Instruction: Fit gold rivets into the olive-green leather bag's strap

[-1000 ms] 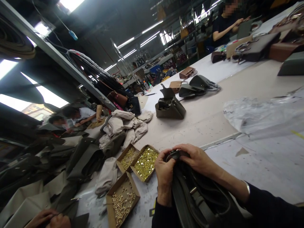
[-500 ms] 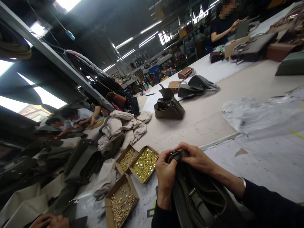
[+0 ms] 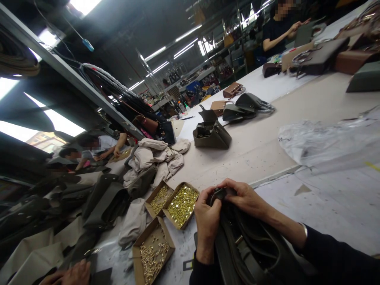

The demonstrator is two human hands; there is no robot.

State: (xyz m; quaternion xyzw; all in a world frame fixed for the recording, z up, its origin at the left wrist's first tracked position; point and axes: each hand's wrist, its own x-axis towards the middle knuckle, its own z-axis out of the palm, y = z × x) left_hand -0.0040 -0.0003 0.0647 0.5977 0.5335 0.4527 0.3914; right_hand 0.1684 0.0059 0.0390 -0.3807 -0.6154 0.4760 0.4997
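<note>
Both hands, left (image 3: 207,213) and right (image 3: 245,198), pinch a dark strap end (image 3: 220,193) at the top of the dark bag (image 3: 252,249), fingers curled over most of it. The bag slants down and rightward from them, its bottom cut off by the frame. Just left, on the bench (image 3: 219,166), three open cardboard trays (image 3: 172,246) hold small gold-coloured pieces; the lowest tray is partly bare. Beyond, an olive bag (image 3: 213,138) stands open, its dark contents unclear.

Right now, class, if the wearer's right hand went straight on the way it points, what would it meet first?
Beyond the dark leather piece at its fingertips, the right hand would probably meet the left hand first, though depth is unclear.
</note>
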